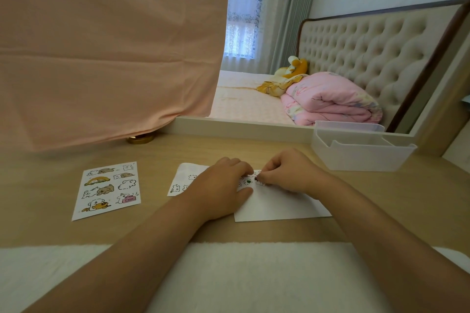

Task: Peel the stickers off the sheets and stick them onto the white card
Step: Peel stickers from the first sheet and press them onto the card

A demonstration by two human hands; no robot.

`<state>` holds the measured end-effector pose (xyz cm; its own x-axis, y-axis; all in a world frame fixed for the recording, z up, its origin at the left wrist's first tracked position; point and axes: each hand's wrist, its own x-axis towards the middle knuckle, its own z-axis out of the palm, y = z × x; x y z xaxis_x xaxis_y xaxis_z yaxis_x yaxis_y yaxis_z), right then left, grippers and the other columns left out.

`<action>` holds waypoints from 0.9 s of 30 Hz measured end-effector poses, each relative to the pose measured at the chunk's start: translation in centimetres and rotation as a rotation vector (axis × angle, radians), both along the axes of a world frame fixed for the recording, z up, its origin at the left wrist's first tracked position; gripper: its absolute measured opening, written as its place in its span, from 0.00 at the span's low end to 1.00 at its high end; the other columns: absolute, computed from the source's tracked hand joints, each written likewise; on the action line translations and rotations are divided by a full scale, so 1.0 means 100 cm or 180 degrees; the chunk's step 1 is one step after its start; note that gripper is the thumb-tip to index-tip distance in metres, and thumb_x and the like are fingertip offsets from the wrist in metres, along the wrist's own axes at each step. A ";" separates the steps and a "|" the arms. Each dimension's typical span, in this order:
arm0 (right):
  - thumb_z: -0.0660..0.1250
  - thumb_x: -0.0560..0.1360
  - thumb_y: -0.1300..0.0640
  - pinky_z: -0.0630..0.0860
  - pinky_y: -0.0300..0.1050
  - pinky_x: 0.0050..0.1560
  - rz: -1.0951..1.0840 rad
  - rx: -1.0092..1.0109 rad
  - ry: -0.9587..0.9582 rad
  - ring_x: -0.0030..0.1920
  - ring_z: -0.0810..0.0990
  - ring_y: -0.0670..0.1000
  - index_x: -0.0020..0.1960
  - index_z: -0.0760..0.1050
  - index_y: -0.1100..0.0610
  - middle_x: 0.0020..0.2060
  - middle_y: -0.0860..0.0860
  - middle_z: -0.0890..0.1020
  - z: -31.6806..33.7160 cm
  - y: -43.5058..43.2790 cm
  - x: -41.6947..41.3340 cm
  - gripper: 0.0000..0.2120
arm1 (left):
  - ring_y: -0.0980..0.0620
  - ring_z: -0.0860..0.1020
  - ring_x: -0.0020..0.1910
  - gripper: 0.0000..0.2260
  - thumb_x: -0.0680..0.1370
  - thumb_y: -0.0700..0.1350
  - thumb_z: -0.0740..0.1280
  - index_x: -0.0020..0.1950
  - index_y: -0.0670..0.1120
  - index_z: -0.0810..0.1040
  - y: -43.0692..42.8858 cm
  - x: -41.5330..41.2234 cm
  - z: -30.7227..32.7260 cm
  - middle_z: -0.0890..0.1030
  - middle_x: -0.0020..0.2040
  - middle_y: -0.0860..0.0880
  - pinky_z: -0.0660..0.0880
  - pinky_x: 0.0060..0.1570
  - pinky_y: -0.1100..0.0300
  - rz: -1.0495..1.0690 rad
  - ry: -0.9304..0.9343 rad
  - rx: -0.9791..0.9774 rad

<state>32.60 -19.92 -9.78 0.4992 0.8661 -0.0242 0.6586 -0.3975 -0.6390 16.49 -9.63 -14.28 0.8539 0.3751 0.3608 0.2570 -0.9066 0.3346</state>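
Observation:
A white card lies on the wooden desk in front of me, with a few small stickers near its top left corner. My left hand presses flat on the card's left edge and covers part of a sticker sheet under it. My right hand has its fingers curled and pinches a small sticker at the card's top edge. A second sticker sheet with brown and white animal drawings lies flat to the left, apart from both hands.
A white plastic organiser box stands at the back right of the desk. A pink cloth hangs over the back left, with a gold lid under its hem. A white towel lies along the near edge.

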 end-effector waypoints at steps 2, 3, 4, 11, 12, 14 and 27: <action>0.75 0.72 0.56 0.71 0.40 0.27 0.0007 0.0103 0.0172 0.24 0.71 0.47 0.38 0.84 0.56 0.24 0.43 0.79 0.001 -0.003 0.001 0.06 | 0.55 0.68 0.62 0.16 0.79 0.51 0.66 0.67 0.51 0.73 0.001 0.000 0.000 0.76 0.62 0.55 0.67 0.61 0.61 0.0013 -0.0001 -0.0043; 0.74 0.73 0.57 0.71 0.41 0.26 0.0022 0.0192 0.0262 0.25 0.71 0.48 0.39 0.85 0.58 0.24 0.43 0.79 0.002 -0.005 0.002 0.05 | 0.55 0.69 0.62 0.16 0.79 0.51 0.66 0.66 0.51 0.73 0.000 0.000 0.001 0.76 0.61 0.55 0.67 0.61 0.61 0.0020 -0.0009 -0.0060; 0.74 0.73 0.58 0.72 0.41 0.26 0.0034 0.0276 0.0351 0.26 0.70 0.49 0.41 0.85 0.60 0.26 0.44 0.80 0.003 -0.006 0.003 0.05 | 0.54 0.69 0.62 0.16 0.79 0.51 0.66 0.66 0.51 0.73 0.000 0.001 0.000 0.76 0.61 0.55 0.67 0.61 0.60 0.0027 -0.0018 -0.0077; 0.75 0.74 0.56 0.72 0.41 0.26 0.0142 0.0020 0.0244 0.24 0.71 0.49 0.40 0.85 0.58 0.29 0.49 0.81 0.001 -0.005 0.000 0.06 | 0.55 0.69 0.62 0.16 0.78 0.50 0.67 0.66 0.50 0.75 0.001 0.000 -0.001 0.76 0.62 0.54 0.67 0.62 0.60 0.0018 -0.0054 -0.0089; 0.75 0.73 0.55 0.72 0.42 0.27 0.0140 0.0011 0.0202 0.26 0.72 0.50 0.39 0.85 0.57 0.31 0.51 0.82 0.000 -0.004 -0.001 0.06 | 0.55 0.69 0.62 0.16 0.78 0.50 0.67 0.66 0.50 0.75 0.001 0.000 -0.001 0.76 0.62 0.54 0.67 0.62 0.60 0.0015 -0.0054 -0.0097; 0.76 0.72 0.55 0.73 0.43 0.28 0.0109 0.0002 0.0118 0.27 0.73 0.51 0.38 0.85 0.55 0.29 0.50 0.82 -0.001 -0.001 -0.001 0.06 | 0.55 0.69 0.62 0.16 0.78 0.50 0.67 0.66 0.49 0.75 0.001 0.001 -0.002 0.76 0.62 0.54 0.68 0.63 0.59 0.0012 -0.0061 -0.0104; 0.75 0.71 0.55 0.75 0.39 0.24 -0.0064 -0.0079 -0.0479 0.28 0.78 0.49 0.37 0.84 0.53 0.35 0.49 0.84 -0.003 0.007 -0.010 0.05 | 0.54 0.69 0.59 0.13 0.78 0.51 0.66 0.62 0.54 0.74 -0.001 -0.002 -0.001 0.77 0.58 0.55 0.71 0.58 0.54 -0.0007 -0.0028 -0.0130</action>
